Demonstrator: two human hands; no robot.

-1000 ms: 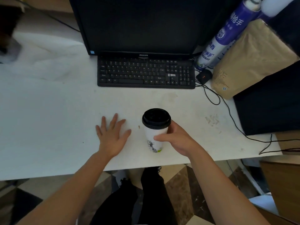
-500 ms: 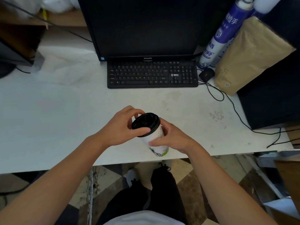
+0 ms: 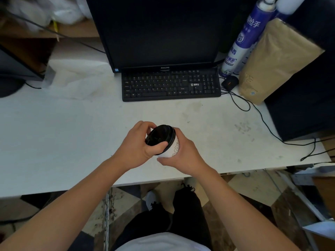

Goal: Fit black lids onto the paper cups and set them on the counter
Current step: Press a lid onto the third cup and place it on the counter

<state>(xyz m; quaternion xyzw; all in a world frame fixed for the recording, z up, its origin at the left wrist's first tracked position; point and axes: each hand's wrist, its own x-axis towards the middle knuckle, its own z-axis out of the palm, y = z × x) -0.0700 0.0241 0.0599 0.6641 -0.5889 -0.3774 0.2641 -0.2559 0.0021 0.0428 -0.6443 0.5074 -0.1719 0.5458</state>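
Both forearms reach in from the bottom corners and meet above the near part of the white counter [image 3: 54,134]. The left hand [image 3: 137,144] comes in from the left with its fingers curled over the far rim of the black lid [image 3: 160,137] and its thumb pressed across the lid's near edge, so it grips the lid from both sides. The right hand [image 3: 181,153] wraps round the body of the paper cup [image 3: 173,147] from the right, fingers curled underneath and thumb along the upper side, clamped on the cup wall. The cup is tilted well over: its long axis runs from lower right to upper left, with the lidded mouth pointing up and to the left toward the left hand and its base hidden in the right palm. The lid seems to sit on the rim, though the left hand covers too much of the edge to tell whether it is fully seated. Farther back lie a black keyboard [image 3: 171,86] and a monitor [image 3: 159,31].
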